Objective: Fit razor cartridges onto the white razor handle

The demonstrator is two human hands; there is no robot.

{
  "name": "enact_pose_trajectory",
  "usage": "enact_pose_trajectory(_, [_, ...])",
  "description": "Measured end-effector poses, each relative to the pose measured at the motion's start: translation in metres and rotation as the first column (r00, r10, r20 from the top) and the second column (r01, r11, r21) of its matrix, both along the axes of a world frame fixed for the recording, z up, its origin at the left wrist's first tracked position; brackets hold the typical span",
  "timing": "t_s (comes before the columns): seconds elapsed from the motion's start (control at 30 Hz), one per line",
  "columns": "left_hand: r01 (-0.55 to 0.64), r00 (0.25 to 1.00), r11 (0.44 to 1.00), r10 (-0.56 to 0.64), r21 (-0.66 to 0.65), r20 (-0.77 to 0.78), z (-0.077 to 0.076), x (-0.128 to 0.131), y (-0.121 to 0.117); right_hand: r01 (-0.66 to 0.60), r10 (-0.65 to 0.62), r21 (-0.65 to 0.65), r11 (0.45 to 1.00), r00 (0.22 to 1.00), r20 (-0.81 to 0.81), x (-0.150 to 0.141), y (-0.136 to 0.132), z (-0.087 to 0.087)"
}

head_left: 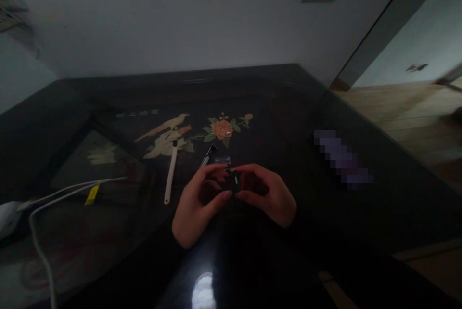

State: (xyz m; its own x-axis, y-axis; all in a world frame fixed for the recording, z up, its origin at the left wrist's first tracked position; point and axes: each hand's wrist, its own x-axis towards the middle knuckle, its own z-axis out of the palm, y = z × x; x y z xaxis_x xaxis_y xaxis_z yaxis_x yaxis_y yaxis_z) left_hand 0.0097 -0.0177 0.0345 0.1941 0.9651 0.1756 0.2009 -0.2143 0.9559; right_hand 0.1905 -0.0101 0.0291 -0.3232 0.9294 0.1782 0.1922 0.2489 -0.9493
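Note:
My left hand (198,203) and my right hand (265,193) meet over the dark glossy table (288,107), fingers pinched together on a small dark object (231,183) between them. I cannot make out what the object is in the dim light. Just beyond my fingertips lies a small clear rectangular piece (223,160), and a dark pen-like tool (207,156) lies beside it. A long white stick-shaped tool (171,172) rests to the left of my left hand.
The tabletop bears an inlaid picture of birds (168,135) and a flower (222,128). White cables (65,191) with a yellow tag (92,194) run in from a white device (7,217) at the left. A blurred-out patch (341,157) lies at right. Wooden floor (407,107) beyond.

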Motion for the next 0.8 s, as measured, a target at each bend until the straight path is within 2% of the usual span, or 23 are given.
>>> enact_pose_trajectory(0.1, [0.106,0.985,0.978,-0.079,-0.178,0.156,0.001,0.003,0.002,0.026,-0.054,0.251,0.968,0.993,0.104,0.0,-0.003,0.0])
enact_pose_trajectory(0.2, [0.128,0.984,0.945,-0.085,-0.302,0.154,0.003,0.004,0.003,0.029,-0.122,0.416,0.909,0.973,0.197,0.0,-0.004,-0.002])
enact_pose_trajectory(0.33, [0.155,0.988,0.921,-0.148,-0.358,0.048,0.005,0.003,0.004,0.023,-0.183,0.492,0.871,0.943,0.279,0.0,-0.004,-0.007])
enact_pose_trajectory(0.5, [0.209,0.978,0.885,-0.185,-0.416,0.097,0.004,0.003,0.006,-0.033,-0.206,0.566,0.824,0.913,0.353,0.001,-0.001,-0.011])
enact_pose_trajectory(0.6, [0.241,0.97,0.87,-0.216,-0.431,0.106,0.003,0.002,0.008,-0.092,-0.168,0.594,0.799,0.915,0.368,0.004,0.001,-0.008])
enact_pose_trajectory(0.7, [0.256,0.967,0.876,-0.239,-0.408,0.092,0.002,0.001,0.01,-0.167,-0.114,0.632,0.757,0.918,0.38,0.008,0.005,-0.005])
enact_pose_trajectory(0.8, [0.253,0.967,0.892,-0.244,-0.374,0.071,0.002,0.001,0.01,-0.211,-0.116,0.656,0.725,0.901,0.418,0.01,0.007,-0.003])
